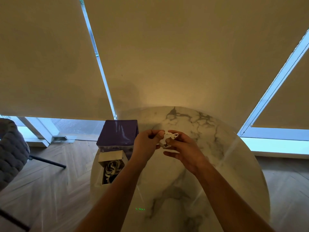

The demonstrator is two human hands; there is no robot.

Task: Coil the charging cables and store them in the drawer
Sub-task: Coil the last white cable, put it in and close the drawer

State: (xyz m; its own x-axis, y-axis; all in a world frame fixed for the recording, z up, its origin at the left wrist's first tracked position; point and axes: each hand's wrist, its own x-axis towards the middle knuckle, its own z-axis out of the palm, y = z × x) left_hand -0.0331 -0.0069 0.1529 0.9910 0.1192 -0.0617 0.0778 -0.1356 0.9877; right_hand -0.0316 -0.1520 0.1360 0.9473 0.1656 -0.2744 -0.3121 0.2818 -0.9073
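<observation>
Above the marble tabletop (209,164) we've got the white cable (171,136) bunched small between both hands: left hand (147,144) pinches one end, right hand (182,150) pinches the loops. Likely light, limp, springy, so grip across all loops. Open drawer (111,166) sits left, cables inside.

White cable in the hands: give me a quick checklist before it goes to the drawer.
1. White cable held by left hand: ok, pinched.
2. Right hand supporting the coil: ok.
3. Coil finished and secured: cannot tell, loops small and partly hidden.
4. Drawer open: ok, pulled out of the purple box.
5. Room in drawer: cannot tell; other cables already lie inside.
6. Path to the drawer over the marble table: ok.
</observation>
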